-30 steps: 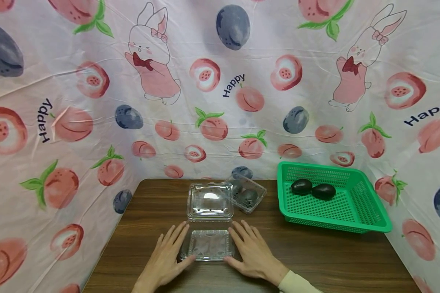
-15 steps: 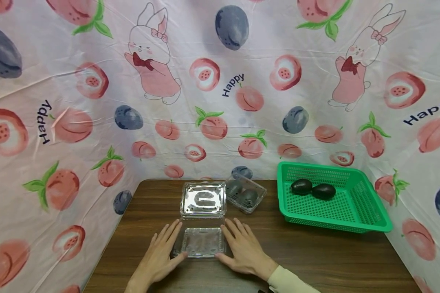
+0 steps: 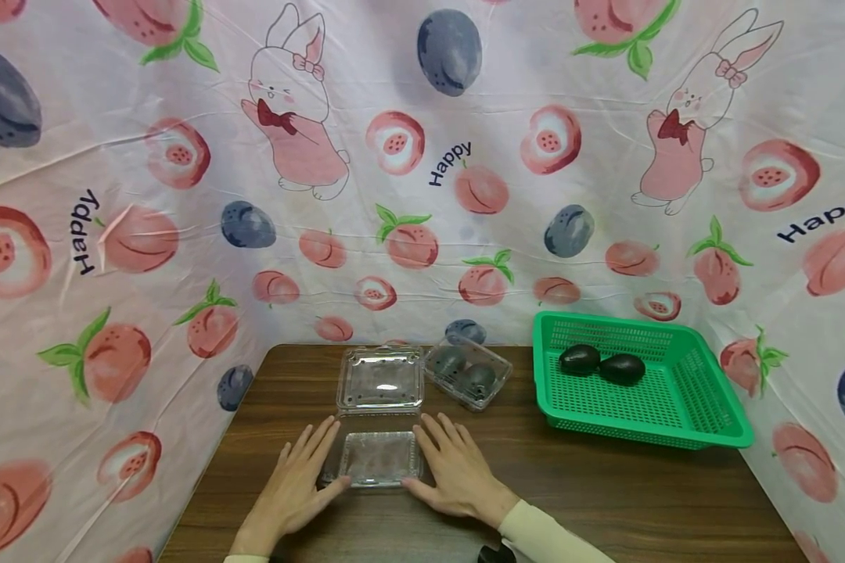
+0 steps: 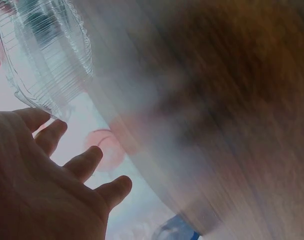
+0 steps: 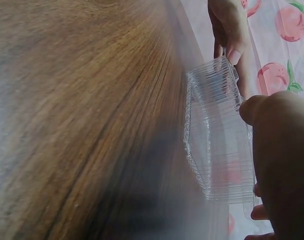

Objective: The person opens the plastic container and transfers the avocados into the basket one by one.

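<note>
A clear plastic clamshell container (image 3: 380, 460) stands on the wooden table, its lid (image 3: 382, 379) folded back away from the person. Along its left side lies my left hand (image 3: 292, 485), fingers extended, with the thumb at the near left corner. My right hand (image 3: 458, 473) mirrors it on the other side, thumb tip at the near rim. In the right wrist view, the container's ribbed wall (image 5: 224, 145) shows between both hands. Fingertips of the left hand (image 4: 46, 175) are right at the container's rim in the left wrist view. Nothing shows inside the base.
Behind and to the right, another clear container (image 3: 491, 361) holds two dark, rounded fruits. A green plastic basket (image 3: 711, 383) at the back right has two dark avocados (image 3: 622, 368) in it. Fruit-printed cloth (image 3: 422, 195) hangs around the table (image 3: 605, 500).
Both hands and the clamshell container between them have moved left and slightly away from the person. A gap has opened between its lid and the filled container. The basket has stayed put.
</note>
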`<state>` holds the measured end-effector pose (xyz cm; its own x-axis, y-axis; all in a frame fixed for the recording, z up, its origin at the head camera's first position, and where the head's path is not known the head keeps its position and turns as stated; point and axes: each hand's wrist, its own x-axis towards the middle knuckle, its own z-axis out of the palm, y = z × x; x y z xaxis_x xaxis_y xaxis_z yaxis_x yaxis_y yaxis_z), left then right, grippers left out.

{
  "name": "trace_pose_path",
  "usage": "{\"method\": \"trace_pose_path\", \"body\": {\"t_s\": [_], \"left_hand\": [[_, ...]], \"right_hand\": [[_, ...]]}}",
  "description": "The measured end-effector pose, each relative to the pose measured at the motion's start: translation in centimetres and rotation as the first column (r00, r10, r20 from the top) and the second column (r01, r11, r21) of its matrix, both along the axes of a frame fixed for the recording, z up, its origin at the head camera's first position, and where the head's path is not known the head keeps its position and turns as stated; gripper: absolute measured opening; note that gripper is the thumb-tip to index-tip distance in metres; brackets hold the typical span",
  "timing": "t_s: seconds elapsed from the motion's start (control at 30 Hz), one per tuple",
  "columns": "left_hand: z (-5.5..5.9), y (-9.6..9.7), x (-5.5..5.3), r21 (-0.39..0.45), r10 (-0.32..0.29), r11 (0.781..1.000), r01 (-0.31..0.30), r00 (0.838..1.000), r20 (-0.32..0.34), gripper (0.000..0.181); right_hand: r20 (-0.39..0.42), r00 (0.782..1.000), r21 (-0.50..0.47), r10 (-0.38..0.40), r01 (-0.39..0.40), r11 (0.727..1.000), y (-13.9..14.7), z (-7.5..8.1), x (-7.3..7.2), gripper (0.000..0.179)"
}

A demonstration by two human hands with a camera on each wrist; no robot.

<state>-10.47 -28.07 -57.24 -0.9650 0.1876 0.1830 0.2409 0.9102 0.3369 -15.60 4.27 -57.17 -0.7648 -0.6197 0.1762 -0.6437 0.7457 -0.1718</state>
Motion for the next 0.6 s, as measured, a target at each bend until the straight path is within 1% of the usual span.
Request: {"method": "trace_pose_path", "body": {"t_s": [0.23, 0.6], "left_hand": [[0.2, -0.9, -0.4, 0.013, 0.013, 1.000, -0.014, 0.999, 0.047, 0.090], [0.4, -2.3, -1.2, 0.027, 0.012, 1.000, -0.014, 0.998, 0.064, 0.090]], "right_hand": [[0.011, 1.000, 0.000, 0.016, -0.016, 1.000, -1.0, 0.1, -0.7, 0.087], [0.007, 1.000, 0.024, 0.018, -0.018, 1.000, -2.5, 0.1, -1.6, 0.089]]}}
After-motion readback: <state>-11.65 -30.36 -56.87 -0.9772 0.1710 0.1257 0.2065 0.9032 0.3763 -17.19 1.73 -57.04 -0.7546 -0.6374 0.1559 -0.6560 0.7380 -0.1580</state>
